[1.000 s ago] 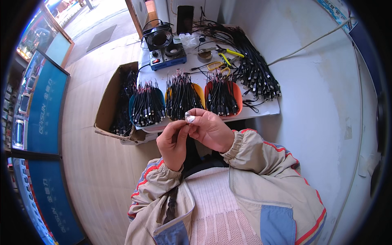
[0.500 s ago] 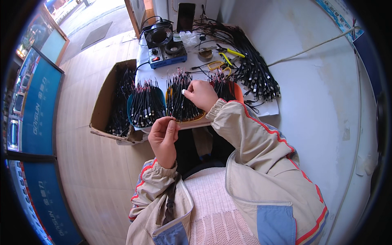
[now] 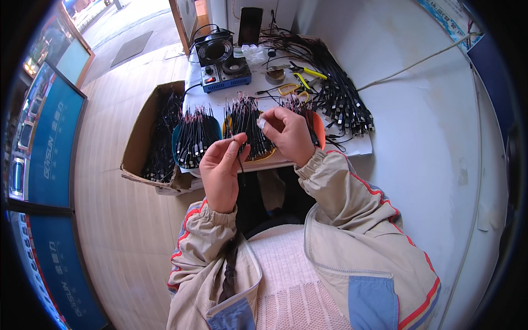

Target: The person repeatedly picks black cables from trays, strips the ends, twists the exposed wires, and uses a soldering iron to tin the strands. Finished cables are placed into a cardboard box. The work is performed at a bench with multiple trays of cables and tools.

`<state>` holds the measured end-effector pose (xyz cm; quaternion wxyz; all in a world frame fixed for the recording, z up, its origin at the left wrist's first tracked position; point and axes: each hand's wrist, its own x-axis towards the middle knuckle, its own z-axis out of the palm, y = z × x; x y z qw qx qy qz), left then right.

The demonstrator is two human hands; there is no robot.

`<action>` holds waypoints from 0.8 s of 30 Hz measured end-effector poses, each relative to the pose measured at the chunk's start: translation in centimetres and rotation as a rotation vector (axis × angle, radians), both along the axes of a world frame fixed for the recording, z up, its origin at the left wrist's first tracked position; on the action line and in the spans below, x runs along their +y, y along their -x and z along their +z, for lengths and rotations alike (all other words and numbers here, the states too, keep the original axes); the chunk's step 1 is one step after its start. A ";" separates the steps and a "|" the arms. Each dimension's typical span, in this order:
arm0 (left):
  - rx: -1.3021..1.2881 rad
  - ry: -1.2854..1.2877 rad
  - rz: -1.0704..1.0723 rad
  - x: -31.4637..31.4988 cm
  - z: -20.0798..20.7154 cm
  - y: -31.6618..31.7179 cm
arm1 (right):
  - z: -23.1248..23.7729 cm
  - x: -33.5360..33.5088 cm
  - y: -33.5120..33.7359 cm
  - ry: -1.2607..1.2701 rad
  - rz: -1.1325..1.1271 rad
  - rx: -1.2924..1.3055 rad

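In front of the trays my left hand (image 3: 223,168) is closed, thumb against forefinger, on a short black cable (image 3: 240,161) that hangs down beside its fingers. My right hand (image 3: 290,136) is just to the right and apart from it, fingertips pinched together; whatever they hold, if anything, is too small to tell. Something white covers its thumb tip. Behind both hands, a bundle of black cables (image 3: 242,122) with thin stripped ends stands in a yellow tray (image 3: 266,154). Similar bundles fill a teal tray (image 3: 175,147) and an orange tray (image 3: 319,132), partly hidden by my right hand.
A blue-black soldering pot unit (image 3: 226,82) stands at the back left, near an upright phone (image 3: 250,26). Yellow-handled pliers (image 3: 314,72), yellow scissors (image 3: 287,89) and a heap of USB cables (image 3: 344,104) lie right. A cardboard box (image 3: 132,148) of cables stands left.
My left hand has risen with the cable, which now shows hanging below its fingers. My right hand has drawn back from the middle bundle, toward the right and nearer to me.
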<state>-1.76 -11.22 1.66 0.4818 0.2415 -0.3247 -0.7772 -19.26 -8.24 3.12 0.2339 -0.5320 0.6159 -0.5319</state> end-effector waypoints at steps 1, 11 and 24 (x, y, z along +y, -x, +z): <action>0.020 0.013 -0.020 -0.1 0.3 0.4 | 0.5 0.8 -0.1 -0.024 0.044 -0.032; 0.078 0.028 -0.138 1.2 1.4 3.1 | 0.9 4.0 -0.1 -0.008 0.293 -0.327; -0.119 0.229 -0.160 3.7 1.6 4.2 | 3.4 6.7 1.1 0.053 0.146 -0.274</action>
